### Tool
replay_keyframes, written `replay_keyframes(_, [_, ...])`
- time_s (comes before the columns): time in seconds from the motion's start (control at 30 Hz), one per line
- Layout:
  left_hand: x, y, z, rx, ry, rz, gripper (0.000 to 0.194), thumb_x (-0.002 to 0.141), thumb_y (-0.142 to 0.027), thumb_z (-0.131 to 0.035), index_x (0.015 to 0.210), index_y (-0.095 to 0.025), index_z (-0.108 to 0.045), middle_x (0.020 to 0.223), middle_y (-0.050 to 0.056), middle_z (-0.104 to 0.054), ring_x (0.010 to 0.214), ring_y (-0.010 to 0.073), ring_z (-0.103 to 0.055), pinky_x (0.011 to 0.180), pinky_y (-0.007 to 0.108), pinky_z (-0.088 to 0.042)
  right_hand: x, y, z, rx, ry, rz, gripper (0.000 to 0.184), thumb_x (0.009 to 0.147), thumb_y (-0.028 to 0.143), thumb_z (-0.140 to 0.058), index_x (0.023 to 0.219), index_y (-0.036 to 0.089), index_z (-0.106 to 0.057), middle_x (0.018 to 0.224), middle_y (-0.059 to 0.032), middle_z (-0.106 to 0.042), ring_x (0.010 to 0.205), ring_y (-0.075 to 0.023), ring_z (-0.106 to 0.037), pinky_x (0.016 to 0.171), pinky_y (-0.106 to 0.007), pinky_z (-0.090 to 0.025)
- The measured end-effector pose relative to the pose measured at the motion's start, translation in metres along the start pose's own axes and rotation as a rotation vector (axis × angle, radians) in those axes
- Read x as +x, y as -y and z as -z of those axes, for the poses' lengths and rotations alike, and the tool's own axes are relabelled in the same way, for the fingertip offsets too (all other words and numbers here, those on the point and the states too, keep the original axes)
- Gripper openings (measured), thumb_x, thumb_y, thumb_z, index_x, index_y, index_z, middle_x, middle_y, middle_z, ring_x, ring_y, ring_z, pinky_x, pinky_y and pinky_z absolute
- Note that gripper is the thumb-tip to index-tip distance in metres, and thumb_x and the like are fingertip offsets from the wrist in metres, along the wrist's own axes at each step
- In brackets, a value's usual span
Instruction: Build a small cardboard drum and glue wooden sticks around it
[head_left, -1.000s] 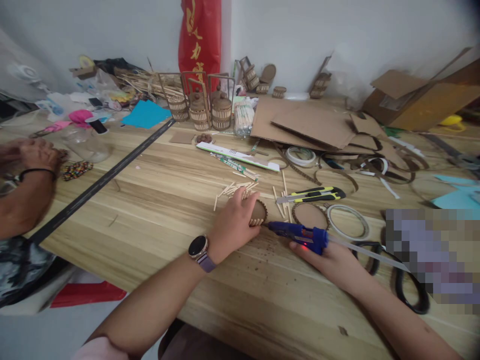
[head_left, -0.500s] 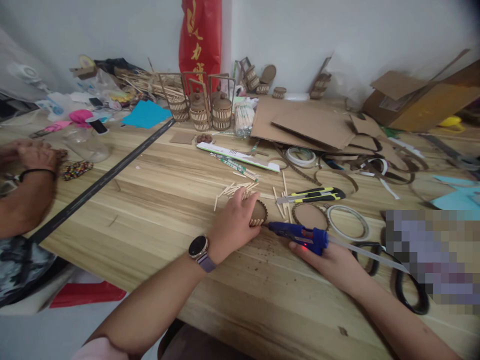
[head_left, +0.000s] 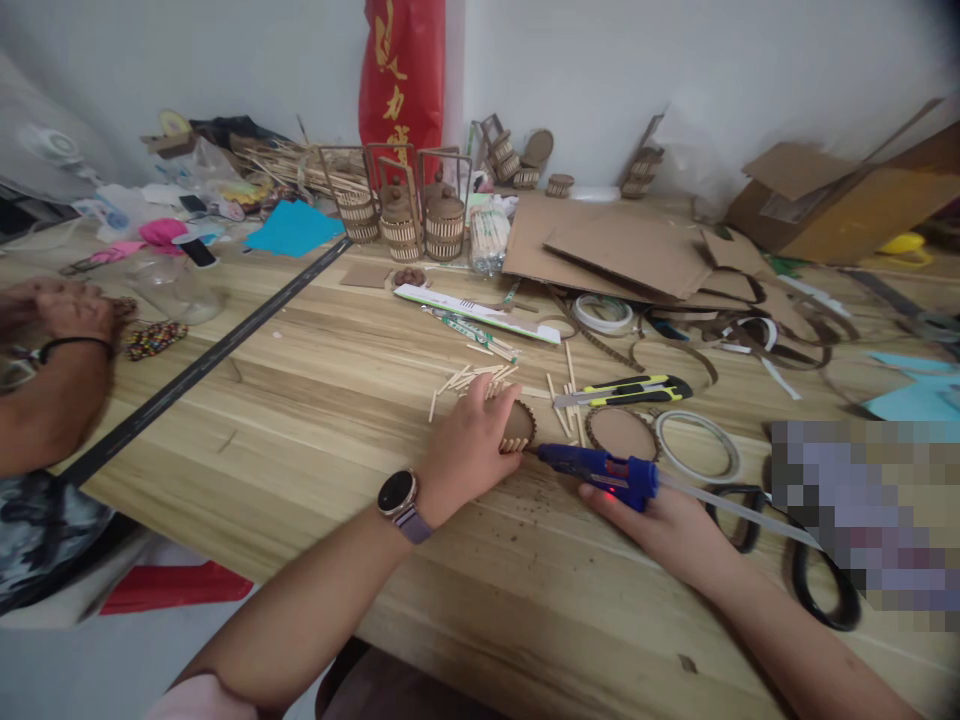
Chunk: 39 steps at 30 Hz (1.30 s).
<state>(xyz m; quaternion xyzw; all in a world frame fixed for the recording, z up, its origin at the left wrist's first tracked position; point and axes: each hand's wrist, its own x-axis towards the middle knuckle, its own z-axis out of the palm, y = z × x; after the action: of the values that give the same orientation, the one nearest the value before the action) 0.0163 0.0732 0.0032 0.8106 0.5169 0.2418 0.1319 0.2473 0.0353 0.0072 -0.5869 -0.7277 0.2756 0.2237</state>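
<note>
My left hand (head_left: 471, 447), with a watch on its wrist, grips a small round cardboard tray (head_left: 519, 425) by its left side. Short wooden sticks stand along the tray's near rim. In my right hand (head_left: 651, 515) is a blue hot glue gun (head_left: 600, 468) with a red light lit. Its nozzle points left, at or very near the tray's right edge; whether it touches I cannot tell. A long glue stick (head_left: 739, 507) sticks out of its back. Short loose sticks (head_left: 472, 376) lie behind my left hand. A second round cardboard piece (head_left: 621, 433) lies beyond the glue gun.
A yellow and black utility knife (head_left: 634, 388), a white tape roll (head_left: 697, 446) and black-handled scissors (head_left: 825, 585) lie nearby. Cardboard sheets (head_left: 622, 245) and small stick baskets (head_left: 401, 222) stand farther back. Another person's hands (head_left: 71, 310) are at the left, near a jar (head_left: 174, 285).
</note>
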Motion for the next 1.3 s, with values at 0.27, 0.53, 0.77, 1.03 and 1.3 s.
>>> replay_keyframes(0.27, [-0.001,0.001,-0.002,-0.001,-0.013,-0.002,0.074,0.073,-0.019,-0.074,0.136,-0.025,-0.035,0.148,0.016,-0.031,0.138,0.0369,-0.037,0.103,0.051,-0.047,-0.001,-0.005,-0.005,0.012,-0.009,0.025,0.039,0.083,0.054,-0.053,0.094,0.026,-0.077,0.091,-0.0034,-0.078,0.087,-0.0274,-0.072,0.081,-0.039,-0.058])
replay_keyframes(0.53, [0.000,0.002,-0.001,0.004,-0.002,-0.002,0.075,0.073,-0.019,-0.074,0.137,-0.022,-0.035,0.147,0.018,-0.030,0.139,0.0375,-0.035,0.103,0.050,-0.046,0.000,0.002,-0.001,0.005,-0.002,-0.013,0.041,0.081,0.053,-0.053,0.093,0.022,-0.077,0.091,-0.0057,-0.079,0.086,-0.0285,-0.073,0.080,-0.040,-0.058])
replay_keyframes(0.77, [0.000,0.002,-0.001,0.002,-0.014,0.001,0.075,0.073,-0.019,-0.074,0.136,-0.025,-0.034,0.148,0.016,-0.030,0.139,0.0373,-0.035,0.103,0.052,-0.046,0.000,0.002,-0.003,-0.006,-0.050,0.021,0.036,0.079,0.050,-0.054,0.085,0.022,-0.076,0.084,-0.0064,-0.078,0.080,-0.0284,-0.073,0.073,-0.039,-0.059])
replay_keyframes(1.03, [0.000,0.000,-0.001,0.027,0.022,0.010,0.077,0.073,-0.021,-0.077,0.138,-0.020,-0.035,0.148,0.020,-0.029,0.136,0.0376,-0.040,0.103,0.049,-0.047,0.002,0.012,0.002,0.013,-0.136,-0.007,0.032,0.077,0.052,-0.056,0.077,0.025,-0.073,0.077,-0.0058,-0.075,0.079,-0.0301,-0.071,0.068,-0.038,-0.057])
replay_keyframes(1.3, [-0.001,-0.002,-0.001,0.044,0.027,0.008,0.078,0.072,-0.022,-0.079,0.137,-0.020,-0.036,0.147,0.020,-0.030,0.136,0.0383,-0.039,0.102,0.050,-0.048,0.009,-0.012,0.022,0.487,-0.124,-0.363,0.045,0.069,0.060,-0.070,0.052,0.021,-0.054,0.045,0.0010,-0.052,0.043,-0.0115,-0.046,0.040,-0.024,-0.038])
